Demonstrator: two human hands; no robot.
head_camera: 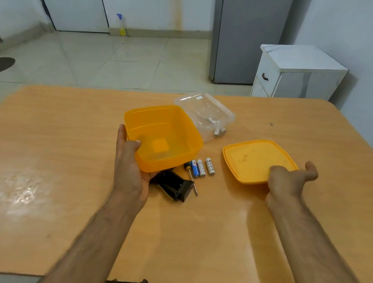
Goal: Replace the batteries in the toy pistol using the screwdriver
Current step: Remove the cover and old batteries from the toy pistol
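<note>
While my left hand (130, 157) grips the near-left corner of the yellow tub (162, 135), thumb hooked over the rim and fingers under the base, the tub sits tilted above the table (60, 147) with nothing inside that I can see. Just below it, partly hidden by my palm and the tub, lies the black toy pistol (173, 185), flat on the wood, its long axis running from my left hand out toward the right and slightly toward me. Of my two hands, the left is much the nearer to it; it is almost touching.

Next to the pistol's right end is the screwdriver (191, 175), handle away from me near the tub's corner, tip pointing back at me. Right beside it stand three loose batteries (202, 167) in a short row, lying roughly parallel to the screwdriver, one blue and two white. Behind them, a clear tub (206, 113) holds what look like more batteries.

Further right, my right hand (288, 179) pinches the near edge of the yellow lid (257, 161), thumb on top, holding it low over the table, well apart from the pistol.

I judge both hands must put down tub and lid first; then the left can simply drop onto the pistol.
</note>
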